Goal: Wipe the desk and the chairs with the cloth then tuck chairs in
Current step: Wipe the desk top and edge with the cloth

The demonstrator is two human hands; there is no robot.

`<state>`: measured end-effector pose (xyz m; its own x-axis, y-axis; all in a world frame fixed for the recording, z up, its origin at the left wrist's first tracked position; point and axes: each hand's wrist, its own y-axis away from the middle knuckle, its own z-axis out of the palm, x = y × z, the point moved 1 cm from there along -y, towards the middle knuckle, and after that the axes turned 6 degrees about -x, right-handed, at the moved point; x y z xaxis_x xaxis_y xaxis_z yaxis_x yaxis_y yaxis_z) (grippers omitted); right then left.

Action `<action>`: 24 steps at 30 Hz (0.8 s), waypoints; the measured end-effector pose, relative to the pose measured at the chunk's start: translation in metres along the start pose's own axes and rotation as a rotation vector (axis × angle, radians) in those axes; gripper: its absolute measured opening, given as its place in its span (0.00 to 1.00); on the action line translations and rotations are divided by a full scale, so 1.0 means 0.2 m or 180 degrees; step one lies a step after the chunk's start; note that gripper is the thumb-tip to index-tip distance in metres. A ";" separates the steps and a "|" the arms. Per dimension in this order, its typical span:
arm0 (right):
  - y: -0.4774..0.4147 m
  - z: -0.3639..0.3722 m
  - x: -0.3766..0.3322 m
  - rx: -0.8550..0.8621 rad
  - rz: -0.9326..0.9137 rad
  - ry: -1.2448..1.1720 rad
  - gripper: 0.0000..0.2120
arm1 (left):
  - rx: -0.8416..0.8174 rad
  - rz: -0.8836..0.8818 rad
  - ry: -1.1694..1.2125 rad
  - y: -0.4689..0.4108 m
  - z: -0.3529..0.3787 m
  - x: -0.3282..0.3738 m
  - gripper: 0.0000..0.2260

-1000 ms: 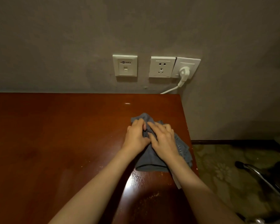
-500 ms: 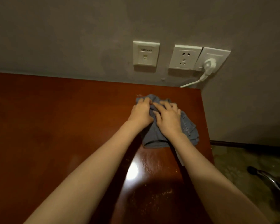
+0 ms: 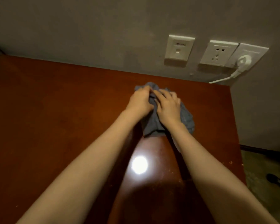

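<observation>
Two bare forearms reached forward over the glossy reddish-brown wooden desk [image 3: 55,126], converging near its far right corner. There a crumpled grey-blue cloth [image 3: 187,120] lay on the desk beneath both hands. The left hand [image 3: 140,102] curled its fingers into the bunched fabric, while the right hand [image 3: 168,109] pressed down on it with fingers nearly straight.

Both bare forearms stretched toward the far right, converging; the left hand [image 3: 140,102] gripped the cloth [image 3: 187,120] with curled fingers; the right hand [image 3: 168,109] pressed flat beside it.
</observation>
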<state>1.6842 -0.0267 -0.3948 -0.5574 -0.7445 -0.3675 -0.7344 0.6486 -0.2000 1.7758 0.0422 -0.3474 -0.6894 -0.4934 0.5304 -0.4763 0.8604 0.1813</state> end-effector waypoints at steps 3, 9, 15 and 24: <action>-0.04 0.15 -0.10 -0.0632 -0.0109 0.0022 0.17 | -0.0278 -0.0317 0.0046 0.02 -0.02 -0.19 0.22; 0.36 0.17 -0.23 -0.0313 -0.0719 -0.0412 0.15 | -0.0161 -0.0383 0.0807 0.47 0.09 -0.39 0.22; 0.79 0.11 -0.30 -0.0376 -0.0858 -0.0559 0.16 | -0.0272 -0.0435 0.1102 0.95 0.23 -0.36 0.21; 0.51 0.01 -0.50 -0.0013 -0.0086 -0.0561 0.17 | 0.0189 -0.0004 0.0704 0.71 -0.07 -0.36 0.21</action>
<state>1.6663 0.1142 -0.3808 -0.4612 -0.7221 -0.5156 -0.7499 0.6278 -0.2084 1.7665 0.2011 -0.3482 -0.5554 -0.4488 0.7001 -0.5128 0.8475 0.1366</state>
